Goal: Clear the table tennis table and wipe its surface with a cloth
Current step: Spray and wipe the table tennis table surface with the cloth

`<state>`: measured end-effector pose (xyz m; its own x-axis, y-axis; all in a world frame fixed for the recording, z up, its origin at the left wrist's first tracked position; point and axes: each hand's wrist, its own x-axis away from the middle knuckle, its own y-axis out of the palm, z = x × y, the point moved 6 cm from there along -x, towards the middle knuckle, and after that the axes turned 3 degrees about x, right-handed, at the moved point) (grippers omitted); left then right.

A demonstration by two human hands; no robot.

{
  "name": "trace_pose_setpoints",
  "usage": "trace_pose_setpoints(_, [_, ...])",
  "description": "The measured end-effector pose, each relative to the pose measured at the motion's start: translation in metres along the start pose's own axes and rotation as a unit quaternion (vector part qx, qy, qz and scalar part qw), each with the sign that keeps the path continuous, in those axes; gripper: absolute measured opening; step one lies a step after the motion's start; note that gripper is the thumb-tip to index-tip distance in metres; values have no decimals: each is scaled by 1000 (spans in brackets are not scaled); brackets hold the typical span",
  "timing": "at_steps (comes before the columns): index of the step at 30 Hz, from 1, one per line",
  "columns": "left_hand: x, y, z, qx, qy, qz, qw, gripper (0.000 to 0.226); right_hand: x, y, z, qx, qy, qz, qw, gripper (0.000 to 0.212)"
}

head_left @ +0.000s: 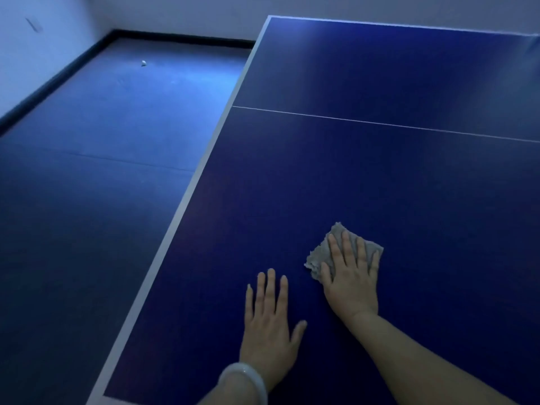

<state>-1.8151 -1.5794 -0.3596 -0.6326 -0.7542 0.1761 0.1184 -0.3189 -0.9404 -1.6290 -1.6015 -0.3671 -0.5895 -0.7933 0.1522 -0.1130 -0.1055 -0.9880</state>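
Fingers (346, 244) of the right hand (350, 276) are laid straight and slightly spread, pressed flat onto the cloth (318, 255); nothing is curled round or pinched. The cloth, grey and crumpled, is pinned between that palm and the table tennis table (380, 176): its far corner pokes out just beyond the fingertips, a frayed edge shows on the thumb side, and a strip is seen past the little finger. The rest is hidden beneath the hand. The left hand (270, 320) is set flat on bare table surface just beside the cloth, nearer the body, fingers straight and lightly fanned, thumb out; it holds nothing and appears to serve as a brace. A pale bangle (245, 381) is worn at that wrist. Relative to the white centre line (380, 124) on the table, the cloth lies well to the near side, closer to the near corner than to the line; both hands are kept on that same half. No bats, balls or net are seen on the visible tabletop, so clearing is judged done as far as can be seen. Wiping is judged in hand, with the share already covered not readable from the surface; the far half beyond the line presumably remains. A small white object (143, 63), possibly a ball, lies on the floor (87, 171) far off the table's left edge.
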Motion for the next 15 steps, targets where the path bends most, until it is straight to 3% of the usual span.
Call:
trace_pose_setpoints(5, [24, 12, 13, -16, 6, -44, 999, 85, 67, 4, 15, -21, -123, 5, 992, 63])
trace_pose_setpoints(8, [39, 17, 19, -34, 25, -62, 997, 84, 130, 11, 54, -11, -117, 18, 993, 61])
trace_pose_setpoints(10, [48, 21, 25, -38, 30, -77, 996, 84, 160, 16, 95, -10, -34, 17, 999, 61])
trace_pose_setpoints(13, [60, 30, 40, -50, 21, -82, 995, 88, 199, 22, 147, -51, 198, 3, 979, 58])
trace_pose_setpoints(15, [68, 37, 52, -52, 11, -80, 995, 90, 219, 23, 141, -49, 255, 11, 966, 60])
